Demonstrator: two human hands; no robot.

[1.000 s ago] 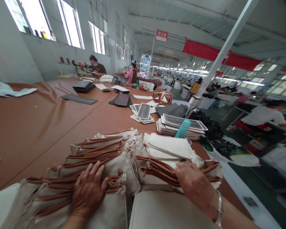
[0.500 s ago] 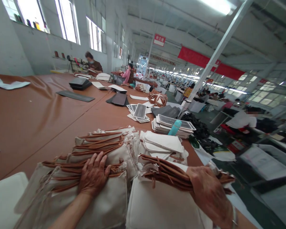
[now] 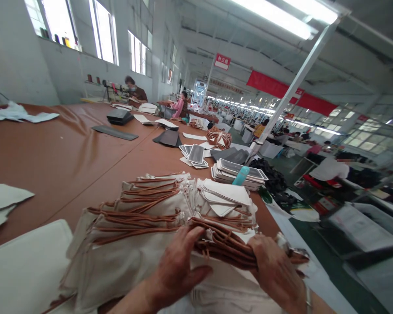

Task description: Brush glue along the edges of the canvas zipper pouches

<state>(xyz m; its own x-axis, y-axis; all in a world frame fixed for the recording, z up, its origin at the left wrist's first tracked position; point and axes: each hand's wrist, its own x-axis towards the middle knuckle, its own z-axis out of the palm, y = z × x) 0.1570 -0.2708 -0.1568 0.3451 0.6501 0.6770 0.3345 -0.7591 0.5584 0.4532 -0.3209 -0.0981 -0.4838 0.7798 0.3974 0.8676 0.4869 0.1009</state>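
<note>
the right hand [image 3: 277, 268] pinches one end of the brown-edged bundle [image 3: 231, 243], whose long axis runs leftward from it toward the left hand [image 3: 178, 268], spread, thumb apart, at the other end; contact there is unclear.

My bracelet [image 3: 308, 299] is shiny metal; the pouches [image 3: 126, 259] look matt cloth, the tabletop [image 3: 68, 150] under them glossy, leather-like.

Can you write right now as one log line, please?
left hand: open, at brown-trimmed bundle | right hand: gripping bundle | turquoise bottle: beyond bundle
</note>
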